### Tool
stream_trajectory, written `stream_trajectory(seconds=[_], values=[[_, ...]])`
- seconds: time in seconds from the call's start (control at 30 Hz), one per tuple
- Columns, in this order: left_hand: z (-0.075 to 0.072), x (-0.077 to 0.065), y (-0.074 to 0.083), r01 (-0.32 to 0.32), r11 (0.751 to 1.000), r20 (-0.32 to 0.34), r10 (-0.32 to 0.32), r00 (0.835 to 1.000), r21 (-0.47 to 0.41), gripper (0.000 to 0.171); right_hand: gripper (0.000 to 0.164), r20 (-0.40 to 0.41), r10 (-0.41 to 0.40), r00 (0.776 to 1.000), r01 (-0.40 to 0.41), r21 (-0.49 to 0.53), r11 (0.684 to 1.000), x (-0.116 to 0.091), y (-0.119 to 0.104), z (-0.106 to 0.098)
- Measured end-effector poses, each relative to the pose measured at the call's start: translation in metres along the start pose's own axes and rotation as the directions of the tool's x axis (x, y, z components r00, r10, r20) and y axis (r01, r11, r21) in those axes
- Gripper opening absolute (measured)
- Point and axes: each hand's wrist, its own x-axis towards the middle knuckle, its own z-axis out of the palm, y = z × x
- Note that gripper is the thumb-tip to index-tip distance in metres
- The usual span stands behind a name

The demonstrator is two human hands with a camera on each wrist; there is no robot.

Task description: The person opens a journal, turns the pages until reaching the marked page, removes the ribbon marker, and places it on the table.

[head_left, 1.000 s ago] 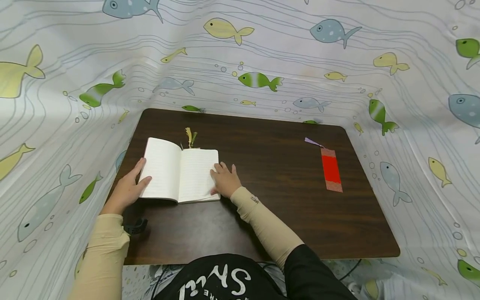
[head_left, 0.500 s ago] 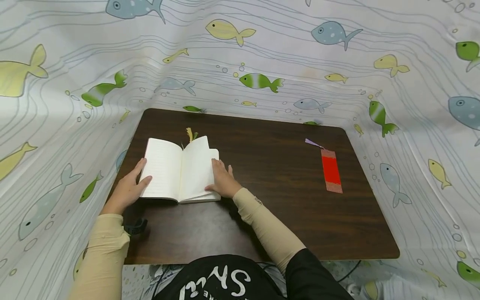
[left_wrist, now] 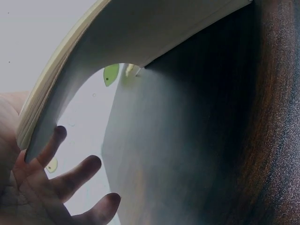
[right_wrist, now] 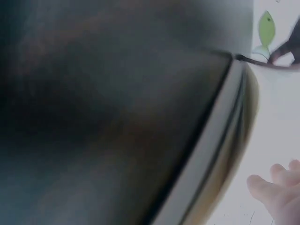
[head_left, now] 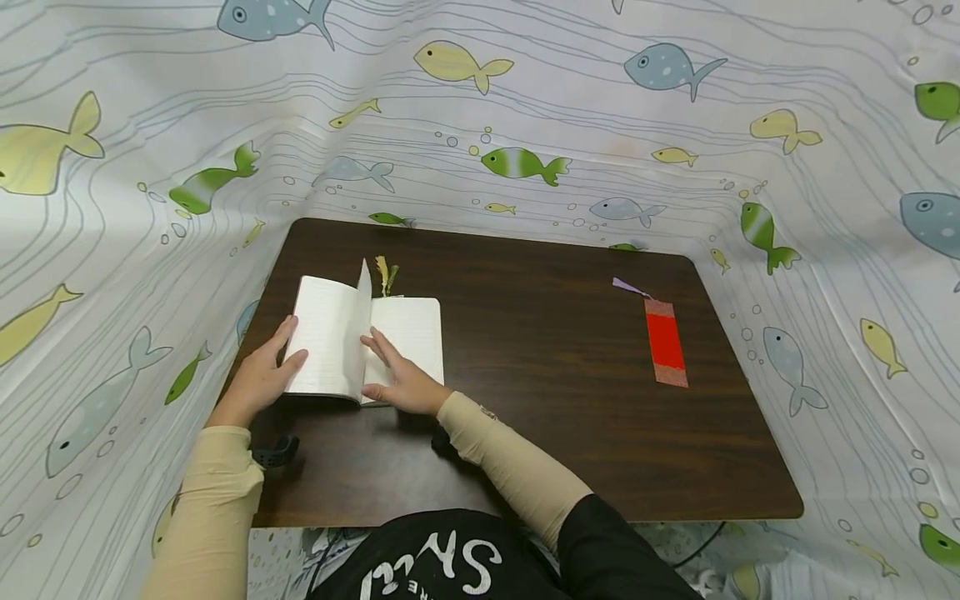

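An open lined notebook lies on the left part of the dark wooden table. My left hand grips its left edge, thumb over the page; in the left wrist view the other fingers reach beneath the raised cover. One leaf stands nearly upright at the spine. Against the right side of that leaf is my right hand, its fingers extended above the right-hand page. The right wrist view shows the notebook's edge blurred, with fingertips at the lower right.
Yellow and green tassels stick out behind the notebook. A red bookmark with a purple ribbon lies at the right on the table. Fish-patterned cloth surrounds the tabletop. A black strap is at my left wrist.
My right hand has moved left from the notebook's right edge, carrying a leaf from the right side up to nearly upright at the spine. The left hand keeps its place.
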Motion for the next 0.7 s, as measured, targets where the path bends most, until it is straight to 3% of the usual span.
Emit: stream_trajectory(seconds=[0.13,0.27,0.37,0.6,0.7], values=[[-0.001,-0.001,0.001,-0.003,1.000,-0.021,0.003,1.000,-0.025,0.062,0.082,0.078,-0.032,0.996,0.046,-0.184,0.982,0.005,0.002,0.009],[-0.004,-0.001,0.000,-0.022,0.995,-0.042,0.018,0.999,-0.100,0.058,0.069,0.150,0.006,0.989,0.041,-0.314,0.949,0.010,0.002,0.016],[-0.005,-0.001,0.001,-0.012,0.995,-0.026,0.009,1.000,-0.104,0.060,0.063,0.183,0.040,0.982,0.029,-0.359,0.933,0.012,0.001,0.018],[-0.003,-0.001,0.000,0.008,1.000,0.005,-0.008,1.000,0.011,0.076,0.060,0.183,0.036,0.982,0.036,-0.379,0.924,0.009,0.007,0.012],[-0.002,-0.002,-0.003,0.023,1.000,0.011,-0.023,1.000,0.011,0.077,0.061,0.156,0.085,0.984,-0.004,-0.460,0.888,0.003,0.020,0.002]])
